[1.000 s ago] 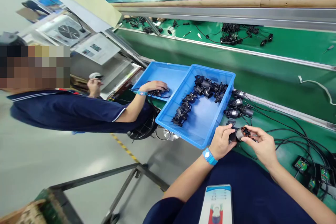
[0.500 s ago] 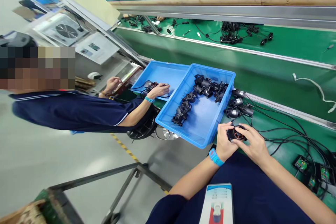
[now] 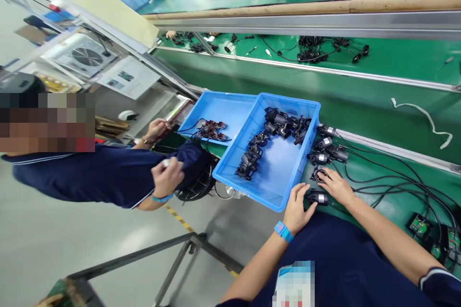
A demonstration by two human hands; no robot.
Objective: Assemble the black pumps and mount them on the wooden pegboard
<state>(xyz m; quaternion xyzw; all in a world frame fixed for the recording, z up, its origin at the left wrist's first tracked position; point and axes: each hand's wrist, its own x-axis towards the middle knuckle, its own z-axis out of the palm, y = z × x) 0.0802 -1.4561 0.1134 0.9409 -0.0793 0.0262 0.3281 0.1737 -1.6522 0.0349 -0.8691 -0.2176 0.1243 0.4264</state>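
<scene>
Black round housing (image 3: pixel 319 173): one, on the green bench (image 3: pixel 399 211); our right hand (image 3: pixel 336 186) has fingertips at its rim, though whether they grip we cannot tell. Labelled black motor (image 3: pixel 317 197): one, at the housing's six o'clock; our left hand (image 3: pixel 297 208), fingers spread, near its eight. Further motors (image 3: pixel 323 143): grouped at twelve. Blue crate (image 3: pixel 280 160) holding black parts: ten o'clock.

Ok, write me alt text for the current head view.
A person's right hand touches a round-mouthed black part on a green bench; the open left hand is beside a labelled black unit. Leftward, a blue bin holds black parts, near a co-worker.
</scene>
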